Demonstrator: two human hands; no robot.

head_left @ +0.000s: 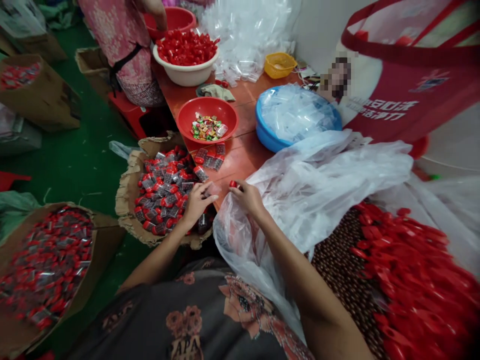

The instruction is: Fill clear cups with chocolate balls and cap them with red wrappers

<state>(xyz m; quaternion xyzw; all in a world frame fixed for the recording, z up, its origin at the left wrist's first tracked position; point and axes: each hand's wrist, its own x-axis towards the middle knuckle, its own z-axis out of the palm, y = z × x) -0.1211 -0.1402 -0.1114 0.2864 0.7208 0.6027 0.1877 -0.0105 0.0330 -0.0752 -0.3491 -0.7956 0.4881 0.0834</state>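
Observation:
Over the table's near edge, my left hand (pixel 197 202) pinches a small clear plastic piece (pixel 213 188); its exact shape is blurred. My right hand (pixel 247 197) grips a small red plastic cap (pixel 233 184) between thumb and fingers, a short gap from the left hand. Below my left hand, a torn-edged cardboard box (pixel 127 187) holds many clear containers with red tops and dark contents (pixel 165 195). Several similar filled containers (pixel 213 157) lie on the table's corner. A crumpled clear plastic sheet (pixel 296 180) spreads under and beyond my right forearm.
Ahead are a red bowl of wrapped sweets (pixel 208 105), a blue basin of clear plastic pieces (pixel 264 127) and a white basin (pixel 183 75) of red parts. Dark brown balls (pixel 341 260) and red plastic parts (pixel 420 265) lie right. Another person (pixel 123 50) stands back left.

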